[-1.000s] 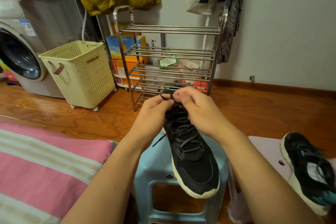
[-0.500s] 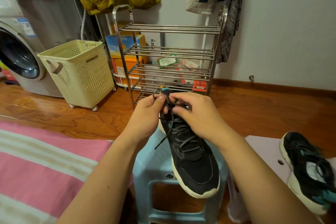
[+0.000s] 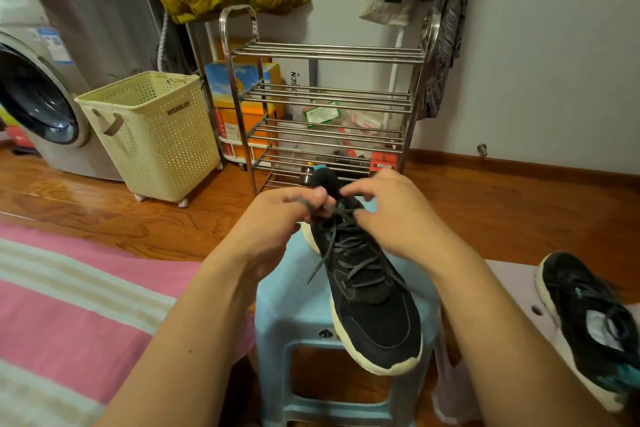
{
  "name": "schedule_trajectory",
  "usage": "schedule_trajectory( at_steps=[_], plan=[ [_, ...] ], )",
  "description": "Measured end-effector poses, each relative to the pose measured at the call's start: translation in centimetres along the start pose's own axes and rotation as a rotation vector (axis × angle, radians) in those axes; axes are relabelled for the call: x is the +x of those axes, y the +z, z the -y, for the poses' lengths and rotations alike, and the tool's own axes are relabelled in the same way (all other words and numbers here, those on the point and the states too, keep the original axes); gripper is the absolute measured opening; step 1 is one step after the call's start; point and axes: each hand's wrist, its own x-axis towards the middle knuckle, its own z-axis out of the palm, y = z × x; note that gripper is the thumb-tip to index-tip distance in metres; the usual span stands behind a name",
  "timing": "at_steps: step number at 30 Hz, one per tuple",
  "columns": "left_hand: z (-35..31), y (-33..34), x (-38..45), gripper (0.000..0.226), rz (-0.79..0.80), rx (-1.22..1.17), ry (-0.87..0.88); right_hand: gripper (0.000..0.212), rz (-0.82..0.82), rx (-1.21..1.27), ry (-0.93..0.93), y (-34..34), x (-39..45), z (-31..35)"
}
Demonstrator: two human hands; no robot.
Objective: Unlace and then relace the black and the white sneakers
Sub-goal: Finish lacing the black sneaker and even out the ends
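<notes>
Nearest to me, my two bare forearms reach forward over a pink and cream striped blanket [image 3: 69, 305] on my left. Between them stands a pale blue plastic stool [image 3: 294, 315], and on its seat rests the black sneaker [image 3: 367, 295], cream sole down, toe pointing back toward me and slightly overhanging the stool's front edge. Its dark grey lace [image 3: 349, 253] is threaded in crosses up the eyelets, with one loose end dangling off the left side of the shoe. My left hand [image 3: 277, 222] is at the top of the lacing, thumb and fingers curled and pinching a strand of lace. My right hand [image 3: 398, 215] hovers at the tongue beside it; its fingers are bent near the lace, but blur keeps me from telling whether they hold anything. I judge this to be work on the knot or top crossing of the black shoe, either loosening or tying it; I cannot tell which. The next move would call for a firm pinch on both strands and a steady pull, with the shoe kept from sliding off the stool. To my right, a second dark sneaker [image 3: 588, 326] lies on a pale board [image 3: 512, 281]. Farther off on the wooden floor stand a cream laundry basket [image 3: 152, 135], a metal shoe rack [image 3: 329, 114] and a washing machine [image 3: 38, 100].
</notes>
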Motion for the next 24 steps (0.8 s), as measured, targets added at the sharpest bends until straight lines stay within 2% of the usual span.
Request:
schedule_trajectory(
  at_steps=[1, 3, 6, 8, 12, 15, 19, 24],
  plan=[
    [0.0, 0.0, -0.1, 0.017, 0.009, 0.046, 0.041, 0.034, -0.03, 0.059, -0.075, 0.6, 0.2, 0.4],
    [0.3, -0.1, -0.1, 0.017, 0.003, 0.103, 0.092, 0.023, -0.02, 0.135, -0.141, 1.6, 0.7, 0.7],
    [0.7, 0.0, 0.2, 0.022, -0.016, 0.269, 0.217, 0.015, -0.047, 0.131, -0.131, 2.3, 1.0, 0.5],
    [1.1, 0.4, 0.4, 0.024, -0.099, 0.414, 0.32, 0.011, -0.018, 0.17, -0.121, 2.0, 1.0, 0.4],
    [1.8, 0.9, 0.7, 0.03, -0.327, 0.723, 0.675, 0.021, 0.139, 0.396, -0.028, 0.9, 0.9, -0.1],
    [2.6, 1.3, 0.9, 0.022, -0.387, 0.755, 0.835, 0.028, 0.153, 0.56, -0.023, 1.1, 1.7, -0.7],
    [3.0, 0.9, 1.2, 0.021, -0.407, 0.722, 0.824, 0.032, 0.302, 0.475, -0.162, 0.1, 3.8, -0.4],
    [2.8, 0.0, 1.0, 0.026, -0.355, 0.71, 0.762, 0.023, 0.333, 0.214, -0.27, -1.2, 5.4, 0.1]
  ],
)
